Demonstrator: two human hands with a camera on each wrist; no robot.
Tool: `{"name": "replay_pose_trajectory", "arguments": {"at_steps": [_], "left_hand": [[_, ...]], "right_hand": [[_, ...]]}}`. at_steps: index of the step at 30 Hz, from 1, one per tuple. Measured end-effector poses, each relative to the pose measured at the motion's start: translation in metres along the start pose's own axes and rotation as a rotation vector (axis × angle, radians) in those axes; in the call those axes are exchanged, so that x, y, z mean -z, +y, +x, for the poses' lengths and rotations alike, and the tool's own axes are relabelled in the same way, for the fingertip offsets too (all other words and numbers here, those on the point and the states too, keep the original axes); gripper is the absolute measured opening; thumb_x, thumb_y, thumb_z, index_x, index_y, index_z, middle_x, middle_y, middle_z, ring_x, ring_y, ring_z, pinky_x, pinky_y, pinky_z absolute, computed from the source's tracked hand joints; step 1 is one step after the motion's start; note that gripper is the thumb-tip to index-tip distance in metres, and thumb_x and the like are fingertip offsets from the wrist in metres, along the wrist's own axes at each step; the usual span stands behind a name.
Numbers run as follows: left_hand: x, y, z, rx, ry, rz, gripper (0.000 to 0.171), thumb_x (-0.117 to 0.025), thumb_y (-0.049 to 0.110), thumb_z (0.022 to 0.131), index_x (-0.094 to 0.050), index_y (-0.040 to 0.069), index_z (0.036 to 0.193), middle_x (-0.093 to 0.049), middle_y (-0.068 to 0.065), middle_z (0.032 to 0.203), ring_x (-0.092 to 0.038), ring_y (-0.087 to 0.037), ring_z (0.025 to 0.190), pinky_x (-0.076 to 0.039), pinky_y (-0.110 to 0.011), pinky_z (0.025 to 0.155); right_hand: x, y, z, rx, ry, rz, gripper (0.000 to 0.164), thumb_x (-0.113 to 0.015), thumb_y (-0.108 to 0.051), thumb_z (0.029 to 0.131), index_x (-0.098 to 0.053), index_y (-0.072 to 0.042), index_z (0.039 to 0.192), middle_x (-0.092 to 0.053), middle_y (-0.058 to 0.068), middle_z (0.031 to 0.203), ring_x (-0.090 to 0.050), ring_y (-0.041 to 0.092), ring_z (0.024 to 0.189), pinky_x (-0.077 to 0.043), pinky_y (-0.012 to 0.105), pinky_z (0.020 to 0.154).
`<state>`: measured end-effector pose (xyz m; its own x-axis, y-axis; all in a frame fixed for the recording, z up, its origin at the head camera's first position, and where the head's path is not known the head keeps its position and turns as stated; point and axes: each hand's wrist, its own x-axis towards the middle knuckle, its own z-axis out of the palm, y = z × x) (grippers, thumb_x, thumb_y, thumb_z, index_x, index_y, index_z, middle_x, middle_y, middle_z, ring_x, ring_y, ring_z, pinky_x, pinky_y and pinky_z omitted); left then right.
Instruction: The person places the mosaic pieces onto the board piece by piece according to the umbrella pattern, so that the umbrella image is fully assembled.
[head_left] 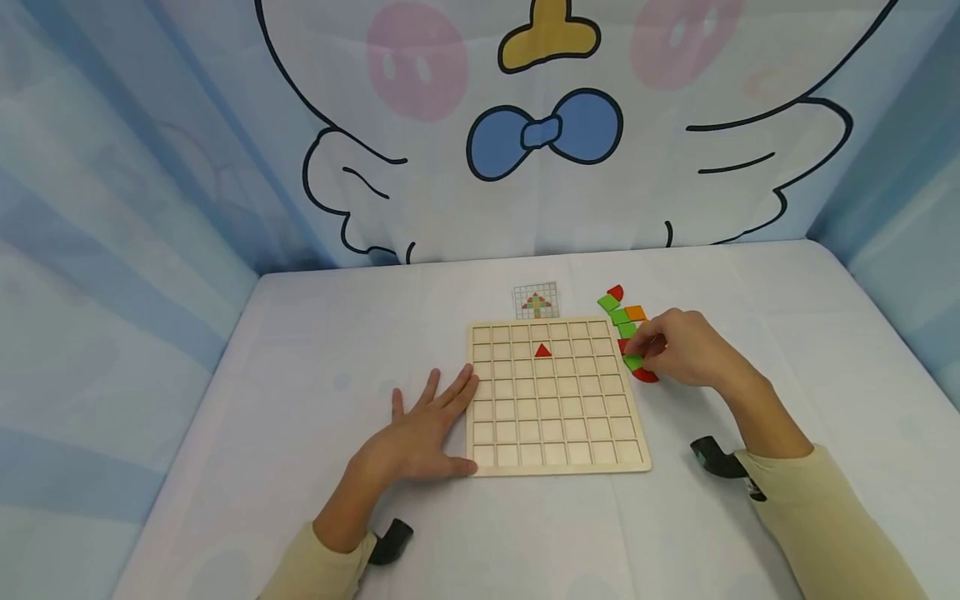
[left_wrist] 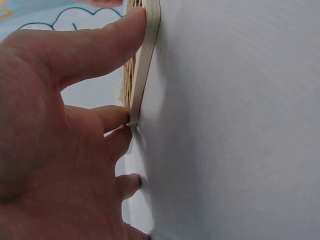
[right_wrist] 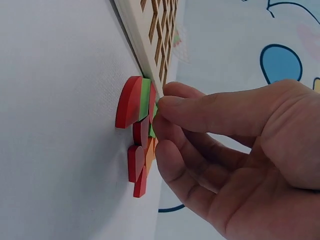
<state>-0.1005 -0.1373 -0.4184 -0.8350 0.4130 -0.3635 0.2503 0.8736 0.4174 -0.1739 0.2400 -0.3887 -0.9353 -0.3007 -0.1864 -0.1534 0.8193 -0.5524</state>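
Note:
A wooden grid board [head_left: 557, 397] lies flat, with one red triangle piece [head_left: 543, 351] in a cell near its top. My left hand [head_left: 420, 433] is spread at the board's left side, thumb and fingertips touching its edge [left_wrist: 145, 60]. Beyond the right edge, my right hand [head_left: 686, 350] reaches down to a cluster of coloured pieces. Its thumb and fingers are bent close together over a green piece [head_left: 633, 362]; I cannot tell whether they pinch one. A red quarter-round piece [right_wrist: 130, 102] stands out at the near end of the cluster, below the fingertips.
A small pattern card [head_left: 536, 301] with a gridded picture lies behind the board. More green pieces [head_left: 608, 302], an orange piece [head_left: 635, 313] and a red piece [head_left: 616, 292] trail back along the board's right side. A printed curtain [head_left: 547, 208] hangs behind the white table [head_left: 337, 333].

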Motion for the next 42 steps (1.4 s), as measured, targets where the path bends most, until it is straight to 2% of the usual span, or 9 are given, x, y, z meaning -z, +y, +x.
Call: {"name": "replay_pose_trajectory", "arguments": {"at_steps": [7, 12, 17, 24, 35, 42], "left_hand": [[-0.001, -0.0004, -0.0002, -0.002, 0.003, -0.009, 0.11, -0.083, 0.042, 0.084, -0.016, 0.026, 0.169, -0.002, 0.013, 0.176, 0.004, -0.035, 0.163, 0.003, -0.082, 0.116], [-0.0014, -0.001, 0.0001, -0.003, 0.006, -0.009, 0.109, -0.083, 0.042, 0.084, -0.016, 0.025, 0.169, -0.002, 0.012, 0.176, 0.004, -0.035, 0.163, 0.003, -0.082, 0.116], [-0.0017, -0.0015, 0.0006, -0.003, 0.009, 0.0, 0.11, -0.083, 0.043, 0.084, -0.016, 0.026, 0.169, -0.002, 0.013, 0.176, 0.004, -0.035, 0.163, 0.002, -0.082, 0.116], [-0.0011, -0.0012, 0.0004, -0.005, 0.005, 0.004, 0.109, -0.083, 0.044, 0.084, -0.016, 0.025, 0.169, -0.002, 0.012, 0.176, 0.004, -0.035, 0.163, 0.002, -0.082, 0.116], [-0.0008, 0.0, -0.0004, -0.001, 0.0, 0.004, 0.109, -0.082, 0.043, 0.085, -0.015, 0.026, 0.169, -0.001, 0.013, 0.176, 0.004, -0.034, 0.163, 0.002, -0.082, 0.116], [-0.0004, 0.0002, -0.0006, 0.002, -0.004, 0.006, 0.109, -0.082, 0.043, 0.085, -0.014, 0.026, 0.169, 0.0, 0.014, 0.176, 0.005, -0.034, 0.163, 0.003, -0.081, 0.116]], "right_hand": [[-0.0002, 0.0033, 0.0007, -0.043, -0.033, -0.036, 0.02, -0.073, 0.001, 0.086, -0.08, 0.0, 0.104, -0.077, 0.007, 0.093, -0.066, 0.022, 0.087, -0.057, 0.035, 0.075], [-0.0002, 0.0025, -0.0001, -0.036, -0.047, -0.04, 0.013, -0.075, -0.001, 0.087, -0.082, -0.002, 0.098, -0.077, 0.003, 0.088, -0.067, 0.02, 0.084, -0.057, 0.034, 0.074], [0.0011, 0.0036, -0.0008, -0.004, -0.024, -0.051, 0.012, -0.075, -0.001, 0.086, -0.082, -0.007, 0.093, -0.075, 0.002, 0.087, -0.064, 0.02, 0.084, -0.053, 0.032, 0.072], [-0.0007, 0.0083, 0.0004, -0.004, -0.016, -0.037, 0.018, -0.073, 0.001, 0.085, -0.083, -0.009, 0.095, -0.076, 0.002, 0.09, -0.063, 0.021, 0.087, -0.052, 0.031, 0.073], [-0.0053, 0.008, 0.004, -0.017, 0.009, -0.047, 0.016, -0.073, -0.004, 0.087, -0.082, -0.006, 0.1, -0.075, 0.003, 0.091, -0.064, 0.021, 0.086, -0.052, 0.031, 0.074], [-0.0081, 0.005, 0.0048, -0.032, 0.006, -0.036, 0.017, -0.077, -0.003, 0.084, -0.08, -0.004, 0.101, -0.073, 0.006, 0.091, -0.062, 0.022, 0.086, -0.053, 0.031, 0.071]]}}
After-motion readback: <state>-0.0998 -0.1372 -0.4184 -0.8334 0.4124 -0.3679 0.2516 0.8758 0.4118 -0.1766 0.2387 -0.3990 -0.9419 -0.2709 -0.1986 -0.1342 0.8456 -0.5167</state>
